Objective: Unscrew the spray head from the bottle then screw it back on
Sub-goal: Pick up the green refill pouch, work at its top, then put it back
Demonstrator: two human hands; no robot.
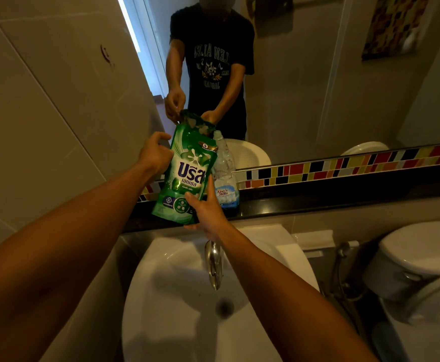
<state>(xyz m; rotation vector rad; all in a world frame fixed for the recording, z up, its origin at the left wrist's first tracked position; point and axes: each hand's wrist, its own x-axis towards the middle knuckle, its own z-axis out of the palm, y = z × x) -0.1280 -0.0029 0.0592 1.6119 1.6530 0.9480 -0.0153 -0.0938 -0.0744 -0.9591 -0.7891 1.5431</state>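
Note:
A clear bottle (225, 184) with blue liquid and a "King's Stella" label stands on the black ledge (318, 202) against the mirror. No spray head shows on its narrow neck, which a green detergent pouch (187, 173) partly hides. The pouch is held upright in front of the bottle, above the ledge. My right hand (208, 212) grips its lower right corner. My left hand (156, 154) is curled against its upper left edge. Neither hand touches the bottle.
Below the ledge is a white sink (177, 296) with a chrome faucet (213, 265). A mosaic tile strip (344, 165) runs under the mirror (305, 87). A toilet (422, 257) and a sprayer hose (340, 267) stand at the right. A tiled wall closes the left.

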